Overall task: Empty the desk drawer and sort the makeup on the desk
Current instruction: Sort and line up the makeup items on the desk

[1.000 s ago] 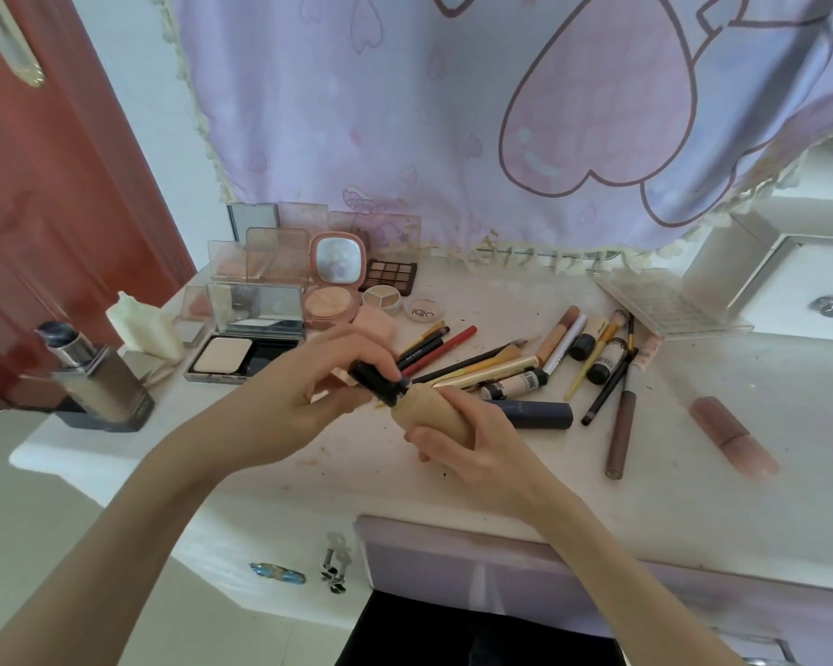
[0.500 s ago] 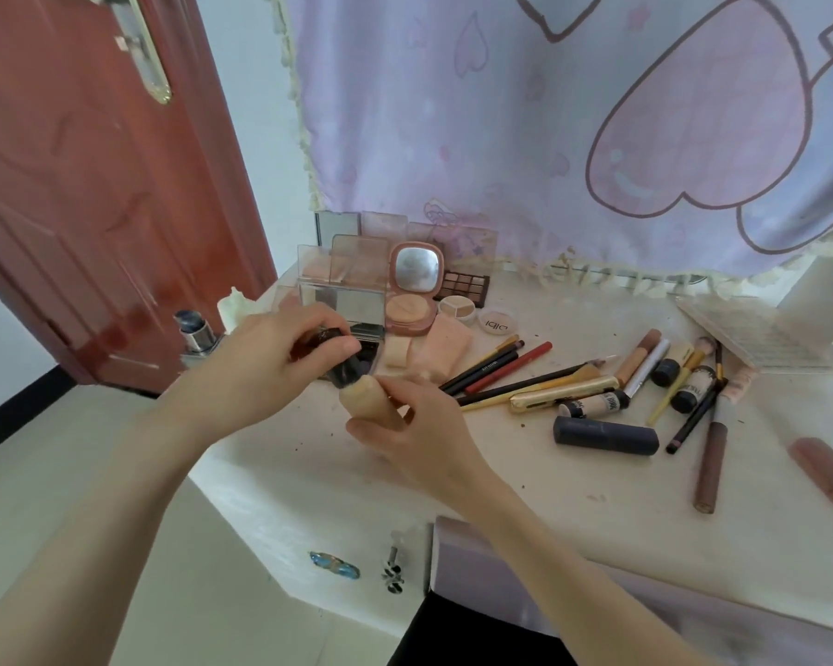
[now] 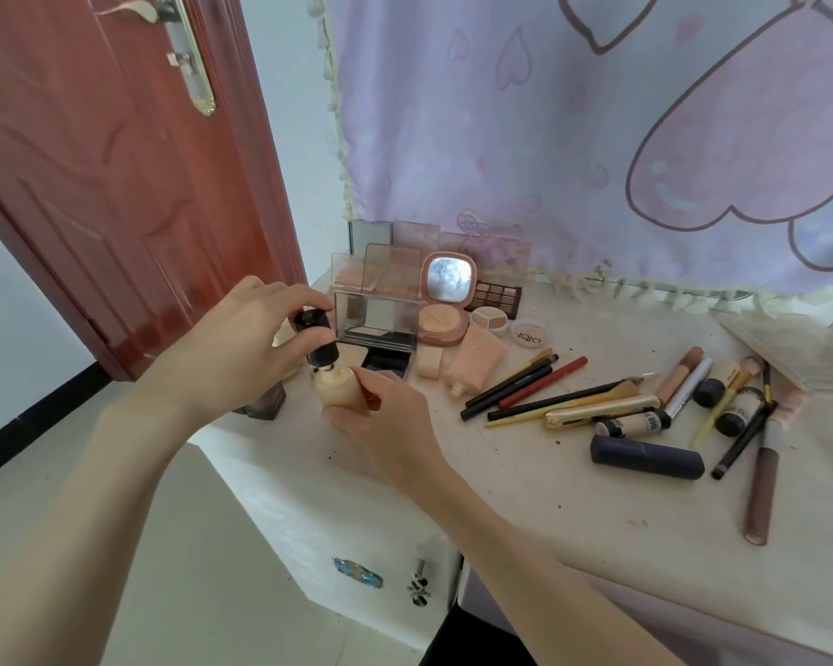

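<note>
**Foundation bottle carried to the desk's left end, cap still in hand**

A second ago both hands worked the beige foundation bottle (image 3: 340,387) near the middle of the desk (image 3: 525,497); now the same pair is over the left end, at about nine o'clock from the pencil pile. The left hand (image 3: 241,343) pinches the black cap (image 3: 316,336) between thumb and curled fingertips, while the right hand (image 3: 381,425) wraps its fingers round the bottle's base. I judge the bottle is being closed and brought to join the dark bottle (image 3: 265,403) standing just behind the left wrist, so the sorting goes on; whether the drawer (image 3: 472,598) is emptied I cannot tell.

Counted: three dark and red pencils (image 3: 520,377) fanned at two o'clock from the bottle, one gold tube (image 3: 602,410), one navy tube (image 3: 645,456), one brown wand (image 3: 760,487), one round pink compact (image 3: 446,300), one peach squeeze tube (image 3: 474,360).
</note>
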